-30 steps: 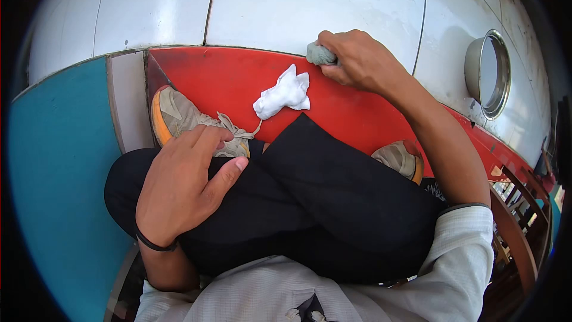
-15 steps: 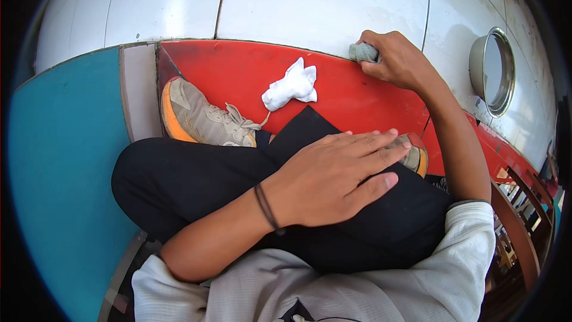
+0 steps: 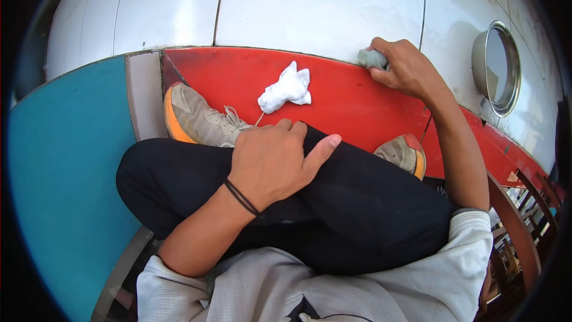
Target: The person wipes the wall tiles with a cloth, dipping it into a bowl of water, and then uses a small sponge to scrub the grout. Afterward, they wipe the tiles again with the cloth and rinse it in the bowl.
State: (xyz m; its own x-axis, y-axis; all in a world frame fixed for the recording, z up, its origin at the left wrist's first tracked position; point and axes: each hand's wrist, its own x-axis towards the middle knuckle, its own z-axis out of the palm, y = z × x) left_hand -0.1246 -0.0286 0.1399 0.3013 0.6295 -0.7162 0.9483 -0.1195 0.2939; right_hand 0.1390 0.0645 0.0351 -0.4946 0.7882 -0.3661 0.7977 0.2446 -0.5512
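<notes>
My right hand [image 3: 407, 67] is closed around a grey-green wadded cloth [image 3: 373, 59], held where the red surface [image 3: 351, 104] meets the white tiles. My left hand [image 3: 271, 158] lies over my crossed legs in dark trousers [image 3: 369, 203]. Its thumb is stretched out and its other fingers bend over the leg, tips hidden; it holds nothing that I can see. A crumpled white cloth [image 3: 285, 88] lies on the red surface, beyond my left hand and apart from both hands.
A round metal bowl [image 3: 478, 62] stands at right on the white tiles [image 3: 316, 9]. My shoes [image 3: 202, 116] are by the red surface. A teal panel [image 3: 71, 167] fills the left side. Brown wooden slats [image 3: 515, 232] are at lower right.
My left hand has moved left and its fingers now bend over my leg, uncovering the right shoe. The right hand with the grey-green cloth has shifted slightly; the view has tilted a little.
</notes>
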